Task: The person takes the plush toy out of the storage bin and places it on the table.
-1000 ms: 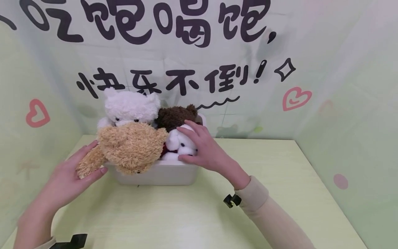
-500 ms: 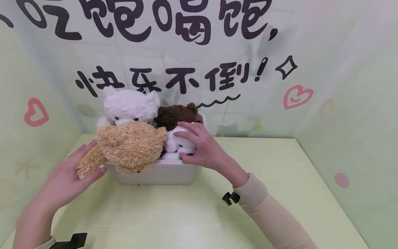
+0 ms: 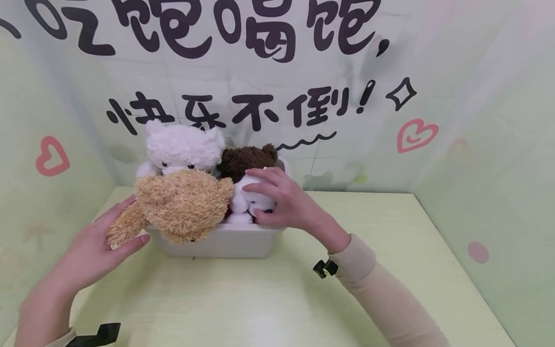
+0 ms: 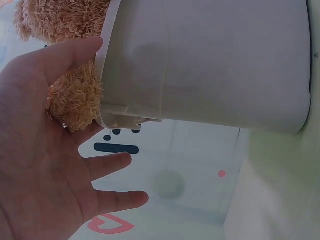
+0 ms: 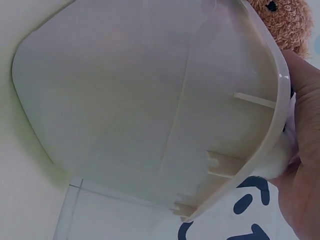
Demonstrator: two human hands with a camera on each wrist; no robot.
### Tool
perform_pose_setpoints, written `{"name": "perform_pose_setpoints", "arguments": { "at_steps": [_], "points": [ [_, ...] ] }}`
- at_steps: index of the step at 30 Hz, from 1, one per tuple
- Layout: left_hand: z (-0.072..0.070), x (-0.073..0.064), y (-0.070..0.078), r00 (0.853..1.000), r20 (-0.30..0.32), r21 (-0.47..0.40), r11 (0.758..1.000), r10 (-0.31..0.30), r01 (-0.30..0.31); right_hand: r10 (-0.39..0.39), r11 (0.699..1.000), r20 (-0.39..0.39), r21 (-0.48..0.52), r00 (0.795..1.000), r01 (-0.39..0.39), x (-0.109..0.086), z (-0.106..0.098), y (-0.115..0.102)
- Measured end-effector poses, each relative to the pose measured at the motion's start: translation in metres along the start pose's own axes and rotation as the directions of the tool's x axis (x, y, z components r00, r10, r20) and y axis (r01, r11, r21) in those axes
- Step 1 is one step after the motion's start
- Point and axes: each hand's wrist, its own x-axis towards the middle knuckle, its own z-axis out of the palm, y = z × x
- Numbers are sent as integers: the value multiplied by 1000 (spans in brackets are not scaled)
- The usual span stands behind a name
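Note:
A pale plastic bin (image 3: 218, 243) holds several plush toys. At its front left, a curly tan plush bear (image 3: 186, 205) lies face down over the rim, with one arm hanging out. My left hand (image 3: 88, 255) is beside that arm, which lies between the thumb and the straight, spread fingers in the left wrist view. My right hand (image 3: 288, 200) grips the head of a white plush dog (image 3: 240, 197) at the bin's right end, with fingers over the top and thumb at the muzzle. The hand hides part of the dog's face.
Behind the tan bear sits a white plush bear (image 3: 186, 147). A dark brown plush toy (image 3: 247, 161) is behind the dog. The bin stands on a pale table (image 3: 260, 299) near the printed back wall (image 3: 277, 77), with side walls to left and right.
My right hand has shifted slightly on the dog's head, its thumb now covering more of the muzzle. The left hand and tan bear have stayed put.

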Motion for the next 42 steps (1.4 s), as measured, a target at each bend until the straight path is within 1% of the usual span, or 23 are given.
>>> {"name": "perform_pose_setpoints", "arguments": {
  "at_steps": [3, 11, 15, 20, 23, 27, 34, 39, 42],
  "points": [
    [-1, 1, 0, 1000, 16, 4, 1000, -10, 10, -2, 1000, 22, 21, 1000, 1, 5, -5, 3],
    [-1, 1, 1, 999, 31, -2, 1000, -19, 19, 15, 998, 73, 61, 997, -20, 13, -18, 7],
    [-1, 1, 2, 999, 36, 7, 1000, -28, 28, 41, 995, 52, 88, 998, -45, 17, -23, 9],
    [1, 1, 4, 1000, 11, 18, 999, -27, 27, 71, 991, 48, 112, 996, -76, 20, -24, 10],
    [2, 0, 4, 1000, -6, 23, 999, -23, 23, 54, 994, 63, 90, 997, -60, 19, -24, 10],
    [3, 1, 6, 1000, -11, 29, 999, -18, 18, 29, 997, 70, 63, 997, -33, 20, -24, 12],
    [4, 3, 8, 999, -5, 48, 998, -35, 35, 40, 996, 62, 79, 997, -45, 21, -28, 12],
    [5, 2, 9, 999, 1, 34, 999, -32, 32, 28, 994, 41, 102, 999, -32, 24, -30, 12],
    [6, 0, 9, 999, 3, 10, 999, -32, 32, 24, 993, 32, 113, 999, -28, 25, -32, 14]
  ]
}}
